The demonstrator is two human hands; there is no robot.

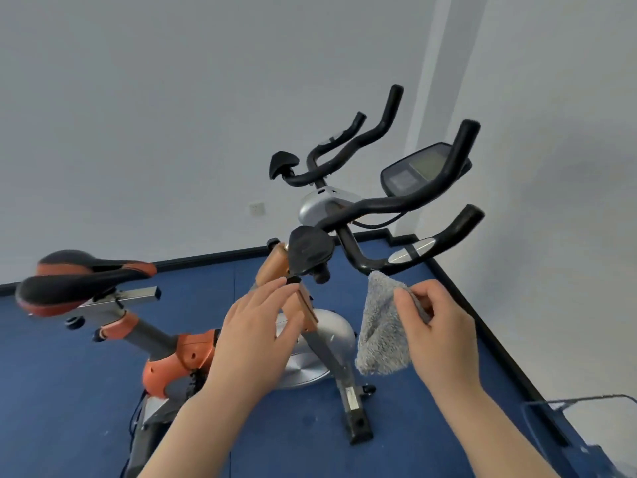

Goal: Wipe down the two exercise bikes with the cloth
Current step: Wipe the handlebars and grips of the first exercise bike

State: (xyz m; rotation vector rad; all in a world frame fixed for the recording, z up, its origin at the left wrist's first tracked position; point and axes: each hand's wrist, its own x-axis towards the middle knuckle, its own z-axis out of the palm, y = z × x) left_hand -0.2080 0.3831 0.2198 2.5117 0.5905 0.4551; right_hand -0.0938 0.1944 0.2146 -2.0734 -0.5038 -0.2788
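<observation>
An orange and grey exercise bike [182, 357] stands on the blue floor in front of me, with its black and orange saddle [72, 288] at the left and its black handlebars [396, 205] at the upper right. A second set of handlebars [348, 143] shows behind them. My right hand [437, 326] pinches a grey fluffy cloth [379, 326], which hangs just below the near handlebar end. My left hand [255, 332] is open, fingers spread, by the orange handlebar post [303, 305]; contact is unclear.
A grey console [417, 170] is mounted behind the handlebars. The silver flywheel [310, 357] and the front foot [358, 419] sit low between my arms. White walls close in behind and to the right. A clear container rim [579, 408] shows at the lower right.
</observation>
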